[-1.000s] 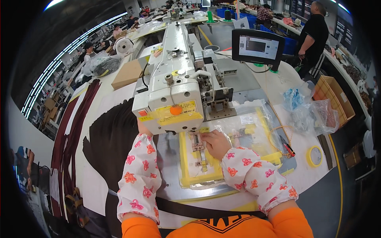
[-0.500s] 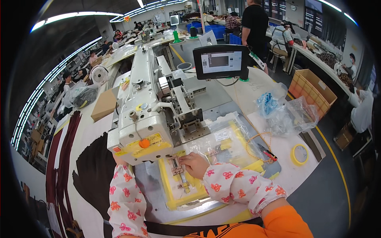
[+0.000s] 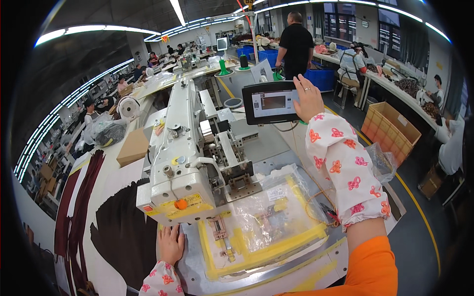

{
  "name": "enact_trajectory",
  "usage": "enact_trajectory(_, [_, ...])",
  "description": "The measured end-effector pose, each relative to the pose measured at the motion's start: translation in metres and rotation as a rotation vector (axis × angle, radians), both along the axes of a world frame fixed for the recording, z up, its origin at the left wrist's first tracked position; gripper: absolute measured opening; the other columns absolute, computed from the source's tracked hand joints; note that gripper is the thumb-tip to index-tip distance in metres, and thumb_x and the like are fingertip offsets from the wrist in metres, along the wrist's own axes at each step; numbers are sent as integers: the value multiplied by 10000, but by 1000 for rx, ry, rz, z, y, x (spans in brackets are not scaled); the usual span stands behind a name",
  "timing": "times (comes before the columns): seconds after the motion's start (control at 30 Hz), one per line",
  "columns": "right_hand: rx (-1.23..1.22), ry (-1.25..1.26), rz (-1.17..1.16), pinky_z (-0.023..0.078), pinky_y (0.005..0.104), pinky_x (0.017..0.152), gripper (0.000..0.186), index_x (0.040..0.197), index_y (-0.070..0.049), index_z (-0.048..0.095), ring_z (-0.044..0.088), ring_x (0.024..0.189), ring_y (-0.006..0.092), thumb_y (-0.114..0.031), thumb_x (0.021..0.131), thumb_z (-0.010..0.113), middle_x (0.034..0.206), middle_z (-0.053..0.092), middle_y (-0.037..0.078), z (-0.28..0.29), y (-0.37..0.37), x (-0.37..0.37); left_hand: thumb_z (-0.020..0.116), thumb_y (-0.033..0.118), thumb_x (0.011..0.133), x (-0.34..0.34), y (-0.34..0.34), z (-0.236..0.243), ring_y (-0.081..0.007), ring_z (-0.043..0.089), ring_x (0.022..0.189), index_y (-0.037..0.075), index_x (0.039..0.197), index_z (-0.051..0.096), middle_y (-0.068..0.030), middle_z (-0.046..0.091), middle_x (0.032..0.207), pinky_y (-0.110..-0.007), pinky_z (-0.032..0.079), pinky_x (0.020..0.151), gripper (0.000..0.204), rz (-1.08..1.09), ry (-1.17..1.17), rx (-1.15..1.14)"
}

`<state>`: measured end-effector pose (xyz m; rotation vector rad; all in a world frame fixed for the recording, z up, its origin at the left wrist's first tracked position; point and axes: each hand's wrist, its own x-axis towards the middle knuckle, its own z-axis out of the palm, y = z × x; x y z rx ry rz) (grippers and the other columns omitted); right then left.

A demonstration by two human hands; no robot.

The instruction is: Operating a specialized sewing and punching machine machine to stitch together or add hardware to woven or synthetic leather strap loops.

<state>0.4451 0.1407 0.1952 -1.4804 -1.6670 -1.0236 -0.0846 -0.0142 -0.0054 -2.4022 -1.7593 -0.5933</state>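
Note:
My left hand (image 3: 170,245) lies flat with its fingers stretched out, on the metal bed beside the front of the white sewing machine (image 3: 168,143). My right hand (image 3: 309,98), wearing a ring, is raised at the right edge of a black-framed display screen (image 3: 251,112); its fingers are extended and hold nothing. On the bed, a plate edged with yellow tape (image 3: 213,272) sits under a clear plastic sheet (image 3: 252,224). A small metal fixture (image 3: 217,227) shows at its left side, below the machine head.
Dark brown fabric strips (image 3: 118,227) and maroon strips (image 3: 81,207) lie at left, near a cardboard box (image 3: 133,148). Red-handled snippers (image 3: 331,213) rest right of the plate. A yellow crate (image 3: 390,129) stands at right. A person in black (image 3: 296,47) stands farther back.
My right hand has left the metal fixture and risen to the screen's right edge. My left hand now shows on the bed, where the machine head partly hid it before. The view has shifted.

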Motion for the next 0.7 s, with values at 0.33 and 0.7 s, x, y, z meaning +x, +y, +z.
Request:
enact_trajectory(0.33, [-102, 34, -69, 336, 394, 998, 772, 1355, -80, 312, 344, 1275, 284, -191, 696, 698, 1335, 400, 113, -8, 25, 7, 548, 187, 821, 0, 2, -3, -334, 472, 1047, 40, 1150, 535, -164, 529, 1089, -449, 315, 962, 360, -14, 10, 77])
enact_trajectory(0.7, [-85, 77, -16, 345, 404, 997, 781, 1353, -71, 321, 354, 1271, 302, -189, 680, 702, 1345, 399, 141, -7, 24, -3, 550, 183, 814, -1, -1, 7, -339, 480, 1034, 40, 1145, 540, -169, 539, 1055, -442, 315, 981, 361, -9, 5, 94])
